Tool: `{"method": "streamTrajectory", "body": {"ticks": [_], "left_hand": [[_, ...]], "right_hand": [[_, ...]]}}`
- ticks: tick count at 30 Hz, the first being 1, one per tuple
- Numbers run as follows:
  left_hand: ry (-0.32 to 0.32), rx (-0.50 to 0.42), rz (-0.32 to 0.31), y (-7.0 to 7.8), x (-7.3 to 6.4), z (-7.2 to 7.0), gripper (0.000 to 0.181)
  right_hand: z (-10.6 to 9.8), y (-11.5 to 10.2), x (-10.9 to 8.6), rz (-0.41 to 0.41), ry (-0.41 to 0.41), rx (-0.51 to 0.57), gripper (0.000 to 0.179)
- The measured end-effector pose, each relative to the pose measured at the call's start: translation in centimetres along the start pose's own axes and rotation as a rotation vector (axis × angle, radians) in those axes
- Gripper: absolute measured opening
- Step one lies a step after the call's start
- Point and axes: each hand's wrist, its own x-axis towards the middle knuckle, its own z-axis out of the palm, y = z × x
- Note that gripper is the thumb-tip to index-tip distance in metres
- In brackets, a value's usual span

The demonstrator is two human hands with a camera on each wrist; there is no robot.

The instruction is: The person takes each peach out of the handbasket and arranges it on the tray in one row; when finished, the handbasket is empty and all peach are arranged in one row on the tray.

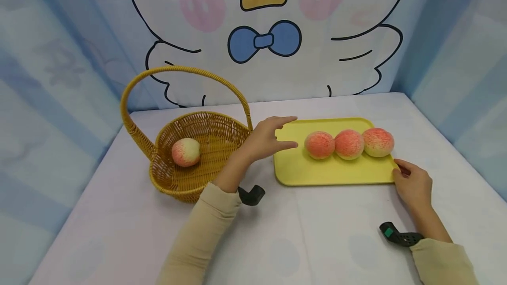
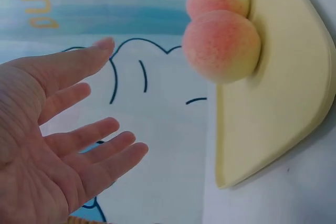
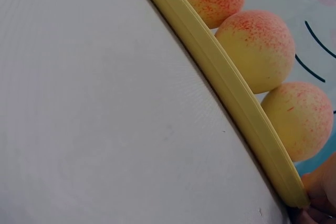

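Three peaches lie in a row on a yellow tray (image 1: 293, 171): a left peach (image 1: 319, 145), a middle peach (image 1: 349, 144) and a right peach (image 1: 378, 142). My left hand (image 1: 264, 139) hovers between the basket and the tray's left end, thumb and fingers spread apart with nothing between them. In the left wrist view its palm and fingers (image 2: 105, 166) are free of the nearest peach (image 2: 221, 46). My right hand (image 1: 413, 184) pinches the tray's right front corner, also seen at the edge of the right wrist view. Another peach (image 1: 185, 152) sits inside the wicker basket (image 1: 170, 190).
The basket's tall arched handle (image 1: 186, 69) rises at the left, near my left forearm. A white cloth covers the table (image 1: 317, 232). Behind it hangs a curtain (image 1: 277, 78) with a cartoon print, and blue curtains flank both sides.
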Motion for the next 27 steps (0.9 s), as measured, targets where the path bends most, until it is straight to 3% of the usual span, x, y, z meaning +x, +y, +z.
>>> {"method": "streamTrajectory", "body": {"ticks": [8,18,20,27], "left_hand": [[0.013,0.014,0.007,0.4,-3.0,-2.2,0.058],[0.06,0.044,0.038,-1.2,-6.4,-5.3,0.051],[0.071,0.05,0.017,-1.6,-7.1,-5.9,0.051],[0.12,0.152,-0.146,-4.0,-9.8,-8.4,0.062]], "right_hand": [[0.0,0.1,0.1,0.013,0.009,-0.009,0.041],[0.0,0.4,0.2,0.006,0.017,-0.025,0.041],[0.0,0.4,0.2,0.003,0.015,-0.026,0.041],[0.2,0.2,0.2,0.015,-0.004,-0.03,0.041]]}}
